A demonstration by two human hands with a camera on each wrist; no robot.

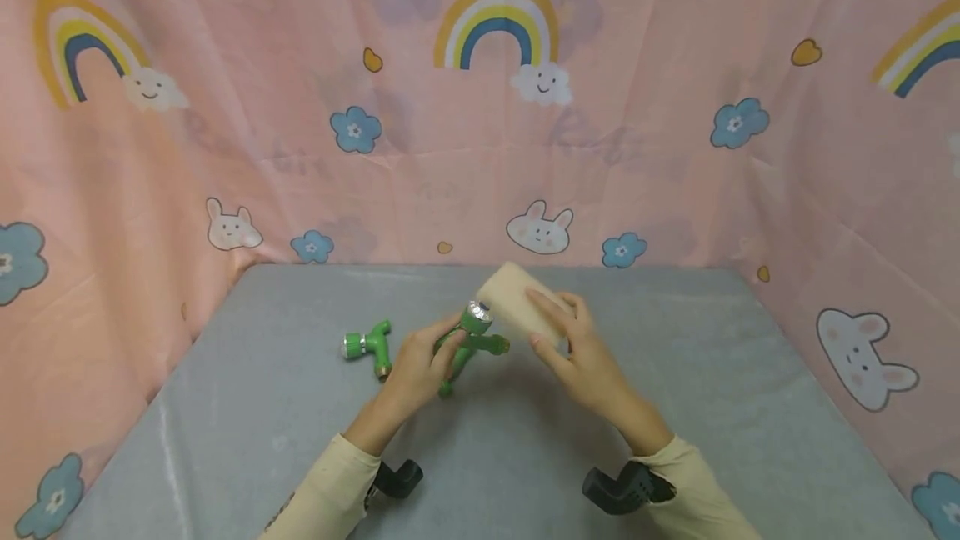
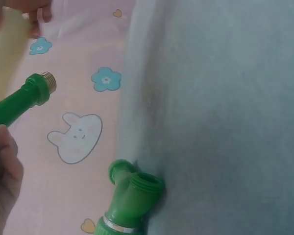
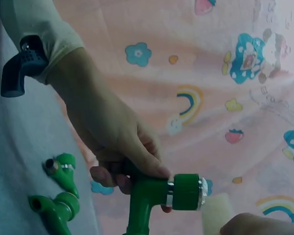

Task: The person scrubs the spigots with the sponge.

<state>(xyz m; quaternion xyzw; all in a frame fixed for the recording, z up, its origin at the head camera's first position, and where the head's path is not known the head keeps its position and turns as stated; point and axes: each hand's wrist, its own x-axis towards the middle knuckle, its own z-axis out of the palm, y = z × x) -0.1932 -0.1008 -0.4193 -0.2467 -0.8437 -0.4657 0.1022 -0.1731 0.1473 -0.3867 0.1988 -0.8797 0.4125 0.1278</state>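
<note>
My left hand (image 1: 422, 361) grips a green tap (image 1: 476, 319) with a silvery knob end. Its brass threaded outlet (image 2: 48, 83) shows in the left wrist view. To the right, my right hand (image 1: 588, 357) holds a cream rectangular sponge (image 1: 513, 298) between thumb and fingers, tilted close beside the knob. Whether sponge and tap touch, I cannot tell. A second green tap (image 1: 378, 346) lies on the table left of my left hand. Partly hidden under the held tap is a third one (image 1: 447, 388), also on the table.
A grey cloth covers the table (image 1: 262, 457). Behind it and at both sides hangs a pink printed curtain (image 1: 465, 173). Each wrist carries a black camera mount (image 1: 618, 490) below the cream sleeve.
</note>
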